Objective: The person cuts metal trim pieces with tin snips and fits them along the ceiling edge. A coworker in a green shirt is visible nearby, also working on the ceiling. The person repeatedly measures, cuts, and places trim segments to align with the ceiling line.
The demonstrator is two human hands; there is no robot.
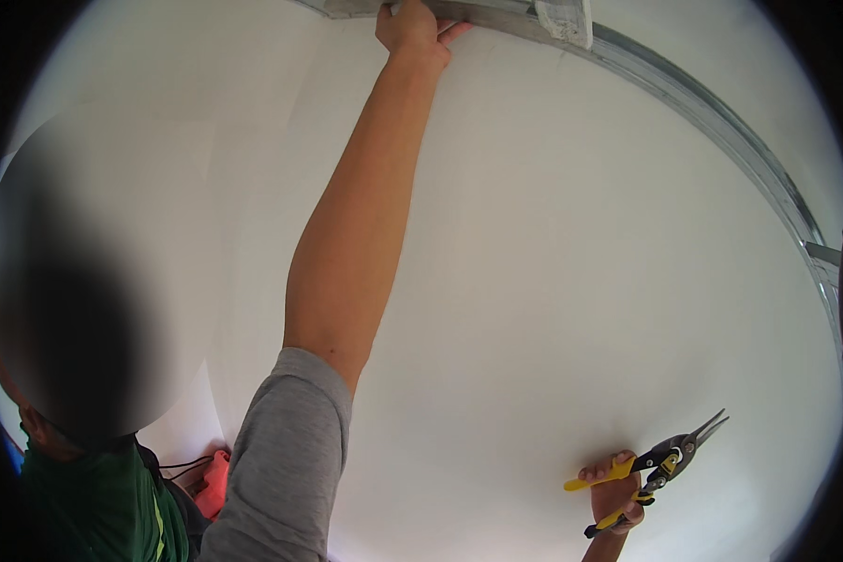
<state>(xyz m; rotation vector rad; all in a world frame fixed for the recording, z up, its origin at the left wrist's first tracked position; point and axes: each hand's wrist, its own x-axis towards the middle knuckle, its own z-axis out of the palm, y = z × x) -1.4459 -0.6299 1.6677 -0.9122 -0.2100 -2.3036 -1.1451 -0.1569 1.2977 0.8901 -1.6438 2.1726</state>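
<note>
My left hand (414, 36) is raised at the top edge, at the end of a bare forearm in a grey sleeve. Its fingers close on the lower edge of a grey metal channel (496, 21), with one finger stretched along the underside; the top of the hand is partly cut off by the frame. At the lower right, my right hand (616, 496) grips a pair of tin snips (670, 459) with yellow and black handles. The handles are spread, and the narrow blades point up and right, slightly apart, away from the channel.
A metal track (721, 122) curves down the right side along the white surface (534, 234). A pale bracket-like piece (565, 21) hangs at the top. Close on the left stands another person in a green shirt (94, 496), beside a red object (214, 485) with a black cord.
</note>
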